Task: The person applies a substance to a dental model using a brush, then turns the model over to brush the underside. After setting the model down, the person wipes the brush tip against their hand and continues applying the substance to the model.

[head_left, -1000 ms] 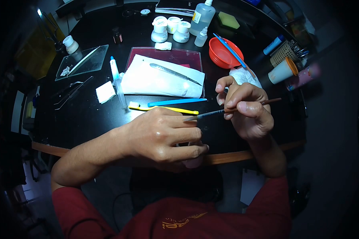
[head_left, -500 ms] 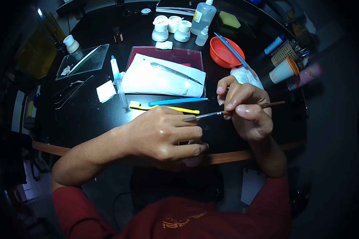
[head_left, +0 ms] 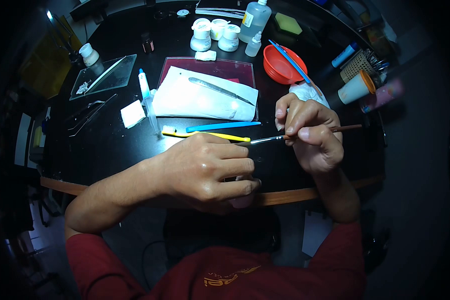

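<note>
Between thumb and fingers, my right hand point(head_left: 315, 137) pinches a thin paintbrush point(head_left: 267, 139) with a brown handle and a silver ferrule. Its dark bristle end points left, right at the knuckles of my left hand point(head_left: 205, 167). That left hand is curled, back upward, near the table's front edge. Something pinkish point(head_left: 242, 201) shows under its fingers; I cannot tell what it is. Just beyond the left hand lie a yellow toothbrush point(head_left: 210, 135) and a blue plastic stick-like tool point(head_left: 224, 127).
Farther back, a metal scalpel-like knife point(head_left: 220, 91) lies on a folded white paper towel point(head_left: 185, 97). A syringe point(head_left: 147, 100), glass plate point(head_left: 105, 77) and tweezers point(head_left: 92, 117) are at left. White jars point(head_left: 201, 37), a clear bottle point(head_left: 255, 22), red bowl point(head_left: 280, 67) and cup point(head_left: 355, 90) stand behind.
My right hand has shifted slightly right and up with the paintbrush, whose bristle end has drawn back from over the left fingers. The left hand has stayed in place.
</note>
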A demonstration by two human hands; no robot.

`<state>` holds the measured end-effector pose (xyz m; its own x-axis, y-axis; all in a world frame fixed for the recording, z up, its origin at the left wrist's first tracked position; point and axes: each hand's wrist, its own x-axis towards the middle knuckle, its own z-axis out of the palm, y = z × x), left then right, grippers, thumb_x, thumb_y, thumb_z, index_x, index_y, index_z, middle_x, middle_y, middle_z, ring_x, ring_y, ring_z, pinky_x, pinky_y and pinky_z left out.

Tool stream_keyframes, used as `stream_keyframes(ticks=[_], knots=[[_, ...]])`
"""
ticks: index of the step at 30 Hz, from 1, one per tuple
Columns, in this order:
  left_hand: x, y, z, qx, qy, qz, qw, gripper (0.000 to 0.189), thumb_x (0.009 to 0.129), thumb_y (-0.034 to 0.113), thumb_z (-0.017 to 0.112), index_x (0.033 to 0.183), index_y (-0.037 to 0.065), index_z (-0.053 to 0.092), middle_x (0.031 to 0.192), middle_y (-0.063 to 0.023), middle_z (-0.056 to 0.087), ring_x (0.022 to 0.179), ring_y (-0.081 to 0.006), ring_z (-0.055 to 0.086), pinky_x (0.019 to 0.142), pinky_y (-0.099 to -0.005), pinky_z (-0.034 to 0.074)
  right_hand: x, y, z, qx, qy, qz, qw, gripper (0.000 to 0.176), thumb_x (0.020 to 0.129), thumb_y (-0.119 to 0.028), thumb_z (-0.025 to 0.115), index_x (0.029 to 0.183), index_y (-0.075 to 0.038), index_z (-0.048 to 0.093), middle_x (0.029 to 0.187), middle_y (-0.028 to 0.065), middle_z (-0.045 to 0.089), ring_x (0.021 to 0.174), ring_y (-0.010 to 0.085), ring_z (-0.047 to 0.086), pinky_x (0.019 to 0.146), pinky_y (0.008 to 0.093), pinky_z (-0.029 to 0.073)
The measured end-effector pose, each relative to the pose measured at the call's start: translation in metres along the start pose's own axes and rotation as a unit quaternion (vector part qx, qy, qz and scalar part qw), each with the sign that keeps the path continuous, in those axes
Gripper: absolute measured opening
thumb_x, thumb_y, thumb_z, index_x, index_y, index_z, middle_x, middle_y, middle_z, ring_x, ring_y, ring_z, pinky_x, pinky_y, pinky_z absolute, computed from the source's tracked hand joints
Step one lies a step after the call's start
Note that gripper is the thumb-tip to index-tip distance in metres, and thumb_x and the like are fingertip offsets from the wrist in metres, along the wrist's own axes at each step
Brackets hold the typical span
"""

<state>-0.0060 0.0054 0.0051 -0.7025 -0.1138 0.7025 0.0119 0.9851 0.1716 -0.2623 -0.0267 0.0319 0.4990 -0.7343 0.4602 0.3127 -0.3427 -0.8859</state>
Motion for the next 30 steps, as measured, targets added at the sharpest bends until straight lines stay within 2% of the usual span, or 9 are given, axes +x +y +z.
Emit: stream_keyframes(ticks=[1,2,5,11,15,16,20,25,30], knots=[[0.000,0.000,0.001,-0.002,0.001,0.000,1.000,0.032,0.071,0.023,0.083,0.097,0.007,0.070,0.085,-0.0031,0.058,0.076,-0.0195,0.065,0.058,-0.0347,0.055,-0.001,0.001,-0.001,0.017,0.015,0.005,1.000,0.020,0.081,-0.012,0.058,0.087,0.004,0.070,0.078,0.0149,0.066,0.089,0.0235,0.061,0.082,0.0339,0.052],[-0.001,-0.001,0.001,-0.004,0.002,0.000,1.000,0.033,0.071,0.023,0.083,0.097,0.007,0.070,0.085,-0.0031,0.058,0.076,-0.0195,0.064,0.058,-0.0348,0.055,-0.001,0.003,0.000,0.021,0.032,-0.008,0.999,0.021,0.082,-0.012,0.056,0.086,0.005,0.068,0.077,0.0153,0.062,0.095,0.0254,0.060,0.069,0.0292,0.052],[0.000,0.000,0.000,-0.005,0.000,0.000,1.000,0.033,0.071,0.023,0.083,0.097,0.007,0.070,0.085,-0.0032,0.058,0.076,-0.0195,0.064,0.059,-0.0349,0.055,-0.002,0.000,0.006,0.033,0.049,0.007,0.998,0.020,0.084,-0.010,0.058,0.089,0.005,0.071,0.079,0.0157,0.067,0.093,0.0243,0.063,0.083,0.0332,0.053],[0.001,0.002,0.001,-0.007,0.000,-0.002,1.000,0.032,0.071,0.022,0.082,0.097,0.007,0.070,0.083,-0.0037,0.056,0.075,-0.0197,0.065,0.060,-0.0351,0.055,0.003,0.003,0.008,-0.027,-0.064,-0.019,0.997,0.019,0.087,-0.005,0.063,0.098,0.005,0.076,0.088,0.0174,0.076,0.083,0.0195,0.069,0.110,0.0420,0.040],[0.002,0.001,-0.002,-0.006,-0.010,0.001,1.000,0.031,0.072,0.022,0.082,0.097,0.006,0.071,0.083,-0.0034,0.055,0.075,-0.0196,0.064,0.060,-0.0348,0.054,0.003,0.003,0.004,-0.004,-0.020,-0.006,1.000,0.019,0.084,-0.009,0.059,0.087,0.003,0.072,0.073,0.0127,0.068,0.073,0.0186,0.064,0.104,0.0419,0.043],[0.002,0.002,-0.001,-0.006,-0.009,0.000,1.000,0.031,0.072,0.022,0.083,0.097,0.006,0.071,0.083,-0.0032,0.055,0.074,-0.0195,0.064,0.060,-0.0348,0.054,0.002,0.001,0.006,-0.014,0.001,0.006,1.000,0.020,0.081,-0.012,0.055,0.082,0.003,0.069,0.069,0.0112,0.062,0.074,0.0201,0.060,0.099,0.0401,0.046],[0.000,0.000,0.001,-0.001,0.001,0.005,1.000,0.031,0.072,0.023,0.083,0.096,0.006,0.071,0.083,-0.0027,0.055,0.074,-0.0191,0.062,0.060,-0.0346,0.054,0.002,0.002,-0.002,-0.009,0.010,-0.010,1.000,0.022,0.079,-0.014,0.053,0.080,0.003,0.067,0.070,0.0119,0.061,0.087,0.0239,0.057,0.091,0.0372,0.049],[0.001,0.001,0.001,-0.004,0.006,0.001,1.000,0.033,0.071,0.023,0.084,0.096,0.007,0.071,0.083,-0.0023,0.055,0.074,-0.0192,0.061,0.059,-0.0346,0.054,0.000,0.001,0.008,0.022,0.056,-0.001,0.998,0.023,0.080,-0.014,0.054,0.084,0.003,0.069,0.068,0.0111,0.060,0.085,0.0231,0.058,0.096,0.0393,0.047],[0.002,0.001,0.000,0.002,0.003,0.005,1.000,0.034,0.070,0.024,0.084,0.097,0.007,0.071,0.084,-0.0028,0.056,0.076,-0.0198,0.064,0.059,-0.0350,0.055,0.003,-0.002,0.009,-0.030,0.006,-0.024,0.999,0.022,0.081,-0.013,0.055,0.085,0.002,0.071,0.068,0.0108,0.063,0.077,0.0210,0.059,0.102,0.0424,0.045]])
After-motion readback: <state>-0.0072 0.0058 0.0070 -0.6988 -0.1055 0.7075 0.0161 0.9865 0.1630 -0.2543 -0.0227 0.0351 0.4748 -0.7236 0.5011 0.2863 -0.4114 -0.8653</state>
